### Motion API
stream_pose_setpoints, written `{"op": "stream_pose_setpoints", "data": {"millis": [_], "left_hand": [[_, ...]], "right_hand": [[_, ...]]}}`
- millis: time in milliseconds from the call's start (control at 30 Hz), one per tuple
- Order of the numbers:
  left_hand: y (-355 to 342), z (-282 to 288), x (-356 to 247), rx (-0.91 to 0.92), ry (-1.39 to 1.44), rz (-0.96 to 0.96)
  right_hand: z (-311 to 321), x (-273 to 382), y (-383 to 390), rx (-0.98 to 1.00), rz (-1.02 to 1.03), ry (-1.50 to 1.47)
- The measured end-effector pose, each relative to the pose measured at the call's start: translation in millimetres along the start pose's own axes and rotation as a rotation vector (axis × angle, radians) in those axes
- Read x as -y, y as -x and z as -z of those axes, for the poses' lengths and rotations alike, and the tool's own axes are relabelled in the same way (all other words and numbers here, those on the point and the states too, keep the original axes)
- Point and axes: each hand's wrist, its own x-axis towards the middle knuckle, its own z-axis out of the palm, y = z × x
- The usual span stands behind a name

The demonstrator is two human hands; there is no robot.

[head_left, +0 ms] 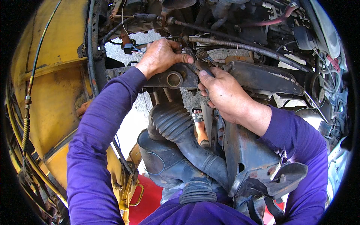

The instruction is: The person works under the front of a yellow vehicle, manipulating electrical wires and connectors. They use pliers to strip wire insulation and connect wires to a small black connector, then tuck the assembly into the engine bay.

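Note:
My left hand [159, 56] is closed in a pinch above a dark metal crossmember [153, 79] with a round hole. Its thumb points right, and what its fingers hold is hidden. Beside that hand is a small black connector [128, 48] with blue and white wires. My right hand [227, 92] is wrapped round a dark hand tool [202, 67], shaped like pliers. The tool's upper end reaches toward my left thumb, and its tip is hard to make out. Loose thin wires [204, 56] with bared-looking ends show just past the tool.
A ribbed black air hose [172, 120] and a dark canister [153, 150] sit below my hands. A yellow panel [60, 75] stands at left. A rusty bracket [251, 161] is at right. Corrugated conduit [240, 45] crosses behind. A person's sandalled foot [198, 118] shows below.

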Motion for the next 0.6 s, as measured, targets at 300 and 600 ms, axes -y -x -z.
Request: {"op": "stream_pose_setpoints", "data": {"millis": [300, 600], "left_hand": [[-15, 10, 20, 0.216, 0.264, -0.125], [-26, 22, 12, 0.202, 0.034, -0.154]], "right_hand": [[1, 22, 13, 0.080, -0.209, -0.205], [7, 15, 8, 0.131, -0.148, -0.147]]}}
